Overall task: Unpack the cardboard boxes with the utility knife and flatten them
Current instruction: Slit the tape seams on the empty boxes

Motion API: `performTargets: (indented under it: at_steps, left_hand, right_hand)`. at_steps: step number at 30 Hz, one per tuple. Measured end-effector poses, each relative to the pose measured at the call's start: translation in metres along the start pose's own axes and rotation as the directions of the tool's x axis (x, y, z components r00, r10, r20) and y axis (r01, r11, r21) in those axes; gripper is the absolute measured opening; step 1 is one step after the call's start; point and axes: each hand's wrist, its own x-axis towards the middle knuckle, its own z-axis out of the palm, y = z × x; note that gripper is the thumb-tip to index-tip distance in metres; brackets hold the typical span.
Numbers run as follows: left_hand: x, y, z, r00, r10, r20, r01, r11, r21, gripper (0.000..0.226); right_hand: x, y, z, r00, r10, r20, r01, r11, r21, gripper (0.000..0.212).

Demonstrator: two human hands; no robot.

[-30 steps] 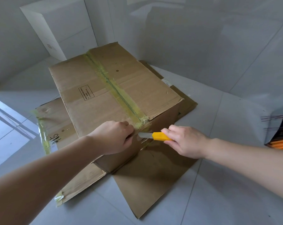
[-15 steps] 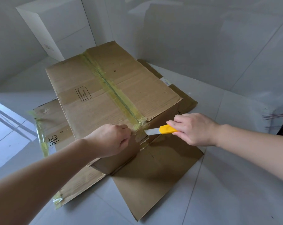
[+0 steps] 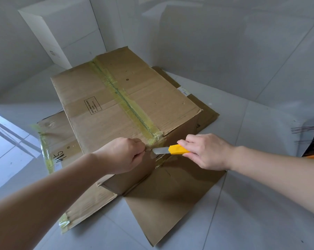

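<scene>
Head view shows your right hand (image 3: 205, 151) wrapped around the yellow plastic handle of the utility knife (image 3: 171, 150), whose bare metal blade points left and reaches the near upper edge of the brown cardboard box (image 3: 116, 98). Your left hand (image 3: 122, 155) is curled at that same edge, just left of the blade tip, fingers pinching the end of the yellowish tape strip (image 3: 127, 105) where it folds down over the near side of the box. Whether the blade tip is touching the tape or only just beside it cannot be told.

That tape strip runs along the middle seam of the closed top flaps, from the near edge to the far edge. A small printed black rectangle sits on the left flap. The box stands on flattened brown cardboard sheets (image 3: 170, 201) spread over the pale tiled floor (image 3: 251, 204); one sheet sticks out to the near right, another to the left, bearing handwritten black marks and its own yellowish tape. Far left, a tall white rectangular box (image 3: 62, 29) stands against the pale wall.
</scene>
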Motion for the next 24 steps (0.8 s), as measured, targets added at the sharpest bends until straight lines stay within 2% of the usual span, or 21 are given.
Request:
performTargets:
  at_steps: [6,11,14,16,19,24]
  left_hand:
    - [-0.002,-0.001,0.002,1.000,0.012,-0.016,-0.012,1.000,0.002,0.029]
    - [-0.002,0.000,0.000,1.000,0.010,-0.022,-0.011,1.000,-0.009,0.029]
    - [-0.002,0.000,0.000,1.000,0.013,-0.013,-0.013,1.000,-0.014,0.029]
    - [-0.002,0.002,0.000,1.000,0.013,-0.005,-0.013,1.000,-0.007,0.030]
    - [-0.002,0.005,-0.001,1.000,0.006,-0.013,-0.006,1.000,0.027,0.031]
    - [0.007,0.015,0.000,0.991,-0.128,-0.039,0.133,0.980,0.147,0.027]
  right_hand:
    - [0.007,0.010,-0.013,0.999,-0.022,0.031,0.025,0.996,-0.084,0.045]
    - [0.011,0.015,-0.023,0.993,-0.021,0.115,0.036,0.991,-0.128,0.044]
    - [0.014,0.025,-0.032,0.995,0.053,0.085,-0.041,0.989,-0.140,0.044]
    - [0.020,0.039,-0.044,0.989,0.137,0.053,-0.126,0.978,-0.165,0.037]
    - [0.019,0.055,-0.056,0.986,0.115,0.119,-0.084,0.968,-0.235,0.030]
    - [0.005,0.046,-0.048,0.984,0.137,0.117,-0.122,0.984,-0.126,0.049]
